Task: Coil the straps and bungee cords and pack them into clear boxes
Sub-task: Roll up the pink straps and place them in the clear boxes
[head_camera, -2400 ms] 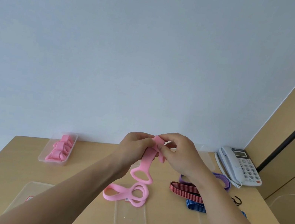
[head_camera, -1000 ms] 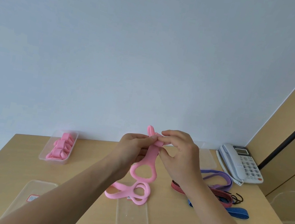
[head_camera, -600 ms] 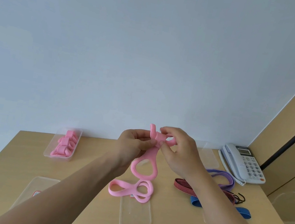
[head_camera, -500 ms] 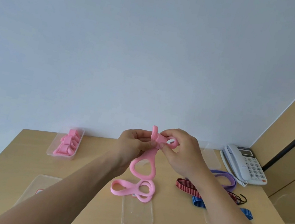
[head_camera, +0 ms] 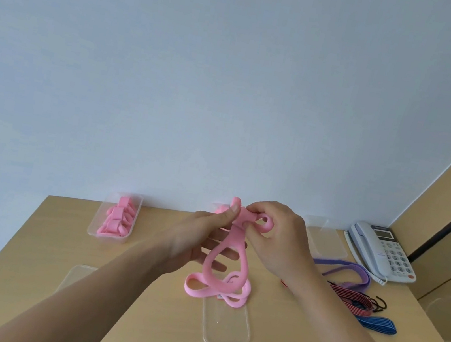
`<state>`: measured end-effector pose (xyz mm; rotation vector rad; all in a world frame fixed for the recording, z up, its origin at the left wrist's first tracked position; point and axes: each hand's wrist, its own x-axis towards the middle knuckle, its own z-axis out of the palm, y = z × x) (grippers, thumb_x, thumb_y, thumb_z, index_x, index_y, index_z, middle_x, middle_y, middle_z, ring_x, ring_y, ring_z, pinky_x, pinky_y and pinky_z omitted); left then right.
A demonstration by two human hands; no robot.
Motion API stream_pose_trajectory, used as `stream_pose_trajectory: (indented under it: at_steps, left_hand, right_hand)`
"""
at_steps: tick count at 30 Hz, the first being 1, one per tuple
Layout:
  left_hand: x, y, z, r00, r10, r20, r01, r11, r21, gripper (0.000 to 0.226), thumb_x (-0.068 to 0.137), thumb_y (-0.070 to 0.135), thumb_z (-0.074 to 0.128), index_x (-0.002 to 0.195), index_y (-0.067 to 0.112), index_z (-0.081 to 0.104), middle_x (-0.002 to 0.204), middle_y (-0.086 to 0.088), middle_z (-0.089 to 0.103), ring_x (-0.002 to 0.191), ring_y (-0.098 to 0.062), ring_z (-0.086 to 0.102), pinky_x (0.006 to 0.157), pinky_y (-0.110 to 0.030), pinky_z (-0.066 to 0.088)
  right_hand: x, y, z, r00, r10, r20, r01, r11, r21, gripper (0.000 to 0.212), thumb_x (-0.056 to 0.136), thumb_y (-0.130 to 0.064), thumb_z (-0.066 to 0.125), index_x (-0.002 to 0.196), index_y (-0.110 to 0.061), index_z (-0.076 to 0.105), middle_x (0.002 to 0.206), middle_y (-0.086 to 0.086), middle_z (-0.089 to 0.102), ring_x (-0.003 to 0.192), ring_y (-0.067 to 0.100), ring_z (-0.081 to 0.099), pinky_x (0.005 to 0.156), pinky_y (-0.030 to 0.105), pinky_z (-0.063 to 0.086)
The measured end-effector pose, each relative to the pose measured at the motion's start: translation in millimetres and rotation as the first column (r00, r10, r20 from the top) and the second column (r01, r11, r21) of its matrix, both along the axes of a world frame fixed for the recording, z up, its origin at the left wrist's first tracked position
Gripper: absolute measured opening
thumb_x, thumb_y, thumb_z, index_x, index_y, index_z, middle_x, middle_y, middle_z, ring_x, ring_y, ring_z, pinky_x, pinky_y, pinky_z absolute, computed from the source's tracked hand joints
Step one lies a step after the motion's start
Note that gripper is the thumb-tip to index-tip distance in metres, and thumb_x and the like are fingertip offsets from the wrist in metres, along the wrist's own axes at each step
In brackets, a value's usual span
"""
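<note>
Two-handed hold on the pink strap point(head_camera: 236, 231), raised above the middle of the worktop point(head_camera: 38, 232). Pinched at its top between thumb and forefinger of the left hand point(head_camera: 201, 238), with the other left fingers point(head_camera: 222, 255) straight and spread behind the hanging loop. Gripped at the small rolled end by the curled fingers point(head_camera: 259, 211) of the right hand point(head_camera: 281, 240). Trails down into a loose tangle of loops at the far end of a flat clear box point(head_camera: 225, 327), itself close to the near edge.

Likely to spring open on any slackening of either pinch: looks rubbery, with barely a turn rolled so far. Could also drag the flat clear box along, or nudge it off the near edge, through a snag in the tangle on the way up. May twist instead of rolling flat.

Plenty of open room ahead and leftward, as far as the clear box of pink coils point(head_camera: 93, 226) at the far left. Tighter on the right: purple strap point(head_camera: 351, 266), striped bungee cords point(head_camera: 352, 299) with black hooks point(head_camera: 378, 303), and a telephone point(head_camera: 380, 253) at the far right corner. Best to keep the right forearm high over those hooks.
</note>
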<state>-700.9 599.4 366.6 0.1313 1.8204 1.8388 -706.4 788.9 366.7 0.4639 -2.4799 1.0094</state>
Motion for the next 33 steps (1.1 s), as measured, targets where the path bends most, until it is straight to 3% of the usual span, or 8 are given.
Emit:
stream_pose_trajectory:
  at_steps: [4,10,16,19,24,27,29,33]
  left_hand:
    - [5,-17,-6,0.999,-0.029,0.039,0.027,0.997,0.072,0.06,0.089,0.078,0.049,0.118,0.034,0.076,0.125,-0.024,0.07,0.116,-0.037,0.07,0.103,-0.058,0.053]
    - [-2,-35,-16,0.994,0.005,0.112,-0.018,0.993,0.116,0.076,0.091,0.077,0.048,0.125,0.014,0.072,0.127,-0.023,0.07,0.118,-0.045,0.067,0.108,-0.063,0.046]
    - [-4,-40,-35,0.981,-0.009,0.192,-0.026,0.984,0.176,0.075,0.09,0.071,0.055,0.129,0.008,0.068,0.123,-0.017,0.073,0.116,-0.042,0.068,0.106,-0.058,0.051]
    - [-10,-40,-41,0.975,-0.02,0.222,-0.032,0.974,0.226,0.071,0.09,0.063,0.06,0.13,0.005,0.066,0.118,-0.016,0.074,0.102,-0.039,0.072,0.098,-0.053,0.057]
    - [-34,-46,-53,0.975,0.0,0.22,-0.041,0.983,0.179,0.059,0.09,0.063,0.062,0.121,0.013,0.074,0.119,-0.017,0.07,0.099,-0.036,0.07,0.091,-0.052,0.058]
    - [-53,-44,-54,0.976,0.004,0.219,-0.035,0.99,0.139,0.058,0.094,0.065,0.055,0.119,0.016,0.074,0.13,-0.019,0.068,0.101,-0.037,0.07,0.092,-0.053,0.056]
    - [-68,-40,-56,0.972,0.012,0.234,-0.037,0.994,0.104,0.061,0.094,0.066,0.054,0.12,0.015,0.073,0.131,-0.016,0.068,0.108,-0.041,0.071,0.096,-0.056,0.054]
    - [-97,-33,-65,0.952,0.062,0.3,-0.094,0.991,0.091,0.053,0.093,0.064,0.057,0.112,0.018,0.075,0.119,-0.012,0.073,0.108,-0.044,0.07,0.098,-0.059,0.052]
  right_hand:
    - [0,-16,-10,0.988,-0.033,-0.15,0.038,0.999,0.026,0.013,0.077,-0.014,0.075,0.087,-0.019,0.07,0.084,-0.011,0.067,0.078,0.014,0.06,0.067,0.032,0.05]
    - [8,-41,-35,0.972,-0.041,-0.231,0.058,0.996,0.068,0.023,0.071,-0.004,0.083,0.086,-0.016,0.07,0.095,-0.007,0.066,0.082,0.018,0.063,0.069,0.028,0.05]
    - [14,-52,-54,0.987,0.0,-0.161,0.024,0.989,0.145,0.019,0.074,-0.004,0.078,0.088,-0.018,0.076,0.1,-0.006,0.066,0.092,0.014,0.06,0.079,0.022,0.044]
    - [7,-53,-60,0.992,0.026,-0.126,-0.006,0.987,0.162,0.015,0.079,-0.004,0.074,0.087,-0.016,0.077,0.099,-0.004,0.066,0.097,0.006,0.055,0.082,0.019,0.043]
    - [-22,-56,-59,0.998,0.051,-0.023,-0.05,0.997,0.067,0.022,0.074,0.002,0.073,0.087,-0.016,0.076,0.085,-0.01,0.063,0.083,0.003,0.057,0.075,0.013,0.044]
    - [-49,-54,-59,0.995,0.058,0.077,-0.066,0.992,0.103,0.027,0.081,-0.005,0.068,0.105,-0.016,0.074,0.098,-0.008,0.063,0.093,0.01,0.058,0.084,0.023,0.048]
    - [-66,-49,-63,0.986,0.115,0.12,-0.129,0.984,0.12,0.027,0.084,-0.008,0.062,0.106,-0.018,0.073,0.106,-0.007,0.064,0.099,0.012,0.058,0.087,0.028,0.049]
    - [-96,-40,-76,0.971,0.183,0.157,-0.199,0.975,0.095,0.025,0.078,-0.002,0.067,0.097,-0.018,0.07,0.093,-0.011,0.069,0.085,0.01,0.062,0.078,0.032,0.051]
